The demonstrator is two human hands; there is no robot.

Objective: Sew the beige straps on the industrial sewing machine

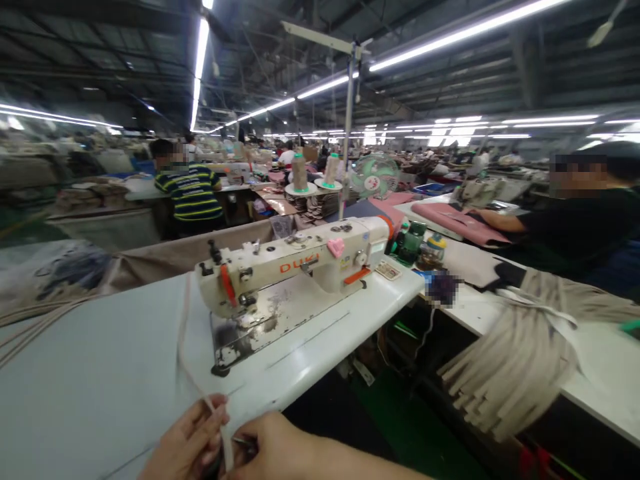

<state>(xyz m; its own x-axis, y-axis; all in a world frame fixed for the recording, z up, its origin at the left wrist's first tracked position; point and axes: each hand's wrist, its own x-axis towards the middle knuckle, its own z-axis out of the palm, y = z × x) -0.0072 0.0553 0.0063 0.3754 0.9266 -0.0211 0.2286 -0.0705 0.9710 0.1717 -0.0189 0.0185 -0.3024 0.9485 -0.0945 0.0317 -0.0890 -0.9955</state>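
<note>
My left hand (pixel 193 433) pinches a narrow beige fabric strap (pixel 186 347) near the front edge of the white sewing table (pixel 125 373). From my fingers the strap runs up across the tabletop, past the left end of the sewing machine (pixel 285 267). Close beside it, my right hand (pixel 275 443) is closed round a small dark metal tool (pixel 245 443), mostly hidden by the fingers, so its kind is unclear. The strap's lower part hangs between both hands. The machine's needle area stands beyond my hands, with neither hand touching it.
More beige straps (pixel 45 310) lie at the left. A bundle of straps (pixel 515 360) hangs over the right-hand table. Thread cones (pixel 299 175) and a fan (pixel 374 177) stand behind the machine. Co-workers sit at the left (pixel 193 190) and right (pixel 585 233).
</note>
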